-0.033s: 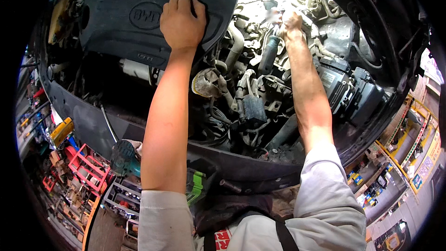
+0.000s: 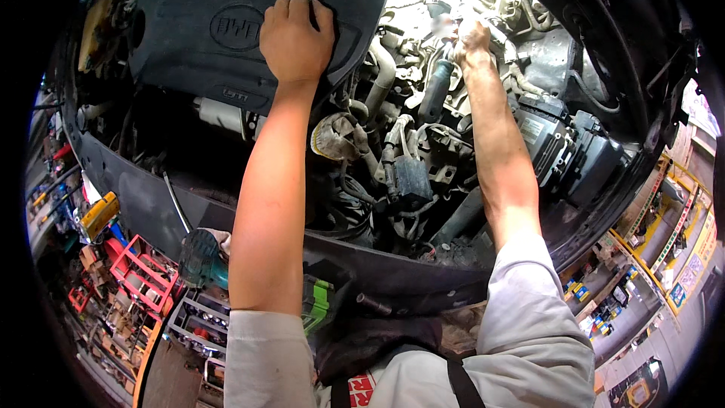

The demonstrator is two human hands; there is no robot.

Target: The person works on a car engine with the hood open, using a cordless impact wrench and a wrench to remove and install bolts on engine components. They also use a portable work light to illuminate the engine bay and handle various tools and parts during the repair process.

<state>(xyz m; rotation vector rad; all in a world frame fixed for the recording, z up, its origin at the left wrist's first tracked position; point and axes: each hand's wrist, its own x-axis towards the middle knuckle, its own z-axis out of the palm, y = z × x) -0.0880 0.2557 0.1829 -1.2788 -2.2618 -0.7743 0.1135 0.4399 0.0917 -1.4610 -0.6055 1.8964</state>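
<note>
My left hand (image 2: 297, 41) rests on the black plastic engine cover (image 2: 181, 53), its fingers curled in and the thumb side slightly apart. Nothing shows in it. My right hand (image 2: 474, 36) is closed among brightly lit engine parts at the far right of the cover. What it grips, if anything, is hidden by the hand and the glare. Just left of that wrist, a dark teal cylinder (image 2: 436, 92) leans with its upper end close to my hand; I cannot tell its kind. A dirty white, round-ended part (image 2: 332, 136) and pale hoses (image 2: 383, 68) lie between my forearms.
A black box-shaped unit (image 2: 545, 132) stands right of my right forearm. The bumper's dark edge (image 2: 377, 261) crosses before me. A teal and black power tool (image 2: 202, 258) and a green and black object (image 2: 319, 304) lie near my left forearm. Red racks (image 2: 143, 276) stand lower left.
</note>
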